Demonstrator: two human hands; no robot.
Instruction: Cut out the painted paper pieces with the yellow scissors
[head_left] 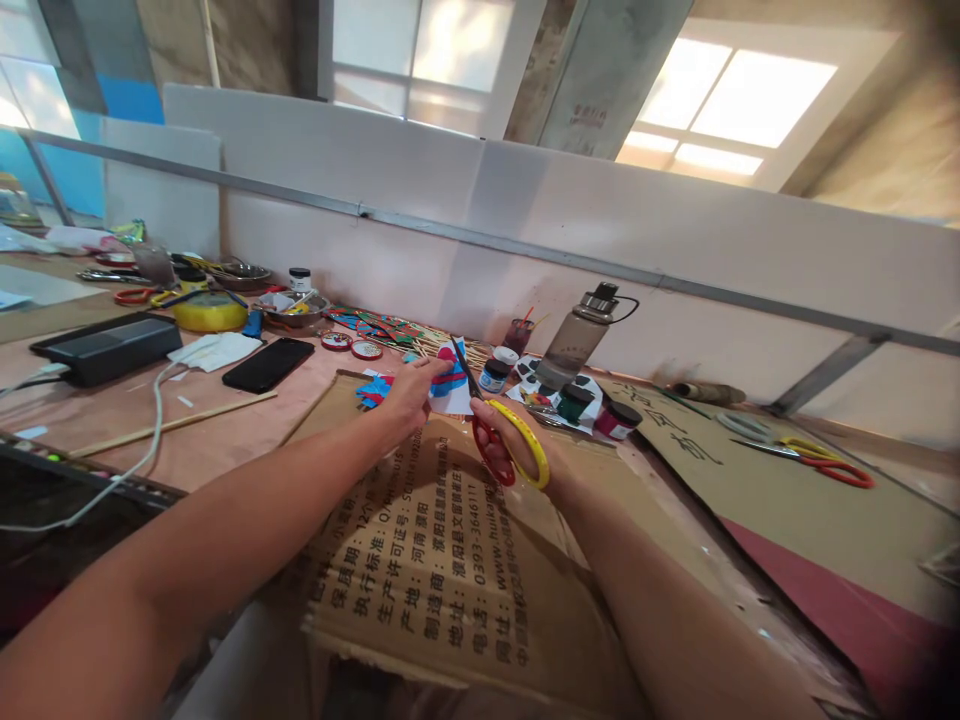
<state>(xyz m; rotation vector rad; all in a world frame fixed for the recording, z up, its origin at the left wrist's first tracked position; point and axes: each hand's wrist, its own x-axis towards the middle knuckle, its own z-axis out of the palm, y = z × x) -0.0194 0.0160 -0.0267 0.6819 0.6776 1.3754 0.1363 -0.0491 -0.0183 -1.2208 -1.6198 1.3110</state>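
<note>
My left hand [412, 392] pinches a painted piece of paper [454, 393] with blue, red and white areas, above a printed cardboard sheet [427, 560]. In my right hand [501, 428] is a pair of scissors [534, 450] with one yellow and one red handle loop. Its dark blades point up and away, right beside the painted paper; whether they touch it I cannot tell. Blue painted cut-outs [373, 391] lie just left of my left hand, on the cardboard's far edge.
Paint jars [574, 402] and a grey water bottle [581, 335] stand beyond my right hand. A black phone [268, 364], a black box with cables [106, 342] and a thin wooden stick [176, 425] lie to the left. Another pair of scissors [814, 460] rests at the right.
</note>
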